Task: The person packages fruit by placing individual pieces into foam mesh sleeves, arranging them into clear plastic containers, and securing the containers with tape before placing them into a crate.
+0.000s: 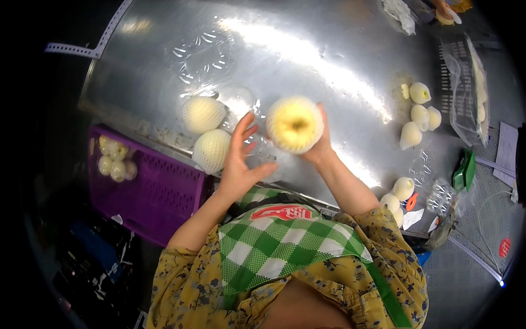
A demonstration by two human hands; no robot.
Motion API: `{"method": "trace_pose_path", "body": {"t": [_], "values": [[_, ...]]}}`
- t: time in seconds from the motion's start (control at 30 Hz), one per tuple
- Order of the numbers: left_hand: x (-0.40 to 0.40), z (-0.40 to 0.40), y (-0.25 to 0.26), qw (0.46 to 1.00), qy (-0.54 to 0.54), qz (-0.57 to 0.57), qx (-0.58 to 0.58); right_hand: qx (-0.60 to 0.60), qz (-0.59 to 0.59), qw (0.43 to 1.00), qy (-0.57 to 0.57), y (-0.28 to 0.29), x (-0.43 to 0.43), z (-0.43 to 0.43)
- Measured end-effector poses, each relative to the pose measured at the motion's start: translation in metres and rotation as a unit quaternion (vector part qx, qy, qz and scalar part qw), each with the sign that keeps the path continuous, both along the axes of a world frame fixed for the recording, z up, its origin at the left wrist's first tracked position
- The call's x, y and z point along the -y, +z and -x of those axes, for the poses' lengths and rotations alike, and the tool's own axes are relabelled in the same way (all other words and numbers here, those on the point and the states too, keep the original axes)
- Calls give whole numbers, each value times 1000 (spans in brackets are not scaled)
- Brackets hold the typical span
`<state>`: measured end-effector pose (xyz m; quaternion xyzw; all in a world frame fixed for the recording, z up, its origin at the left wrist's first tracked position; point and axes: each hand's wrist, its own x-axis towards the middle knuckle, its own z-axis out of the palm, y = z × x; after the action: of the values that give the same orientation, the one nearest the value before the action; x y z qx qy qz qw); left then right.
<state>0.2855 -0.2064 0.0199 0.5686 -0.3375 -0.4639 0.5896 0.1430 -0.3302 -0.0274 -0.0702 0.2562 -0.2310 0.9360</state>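
My right hand (322, 142) holds a round yellow fruit (296, 125) in a white foam net, its dimpled end facing up, above the metal table (263, 53). With fingers spread and nothing in it, my left hand (242, 160) is raised beside two foam-netted fruits (203, 114) that lie at the table's near edge. Partly hidden behind my left hand is a clear plastic tray (238, 98), touching or close to those fruits. Farther back lies another clear plastic piece (203, 59).
A purple crate (152, 189) at left holds packed fruits (117, 158). At right are several netted fruits (420, 117), a plastic-lined basket (456, 86), a green tape dispenser or similar tool (464, 170) and an orange ring-shaped thing (411, 202). Another person's hand (441, 8) shows top right.
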Motion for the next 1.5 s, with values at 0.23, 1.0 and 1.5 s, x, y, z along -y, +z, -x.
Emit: {"method": "trace_pose_path", "body": {"t": [0.23,1.0,1.5], "values": [[-21,3,-9,952,54,-75,-293,-279,432,852,98,10,-55,1],[-51,-59,-45,850,-25,-77,521,-191,868,335,314,12,10,-67],[-48,-61,-51,842,4,-84,534,-289,855,320,289,13,-25,-76]]}}
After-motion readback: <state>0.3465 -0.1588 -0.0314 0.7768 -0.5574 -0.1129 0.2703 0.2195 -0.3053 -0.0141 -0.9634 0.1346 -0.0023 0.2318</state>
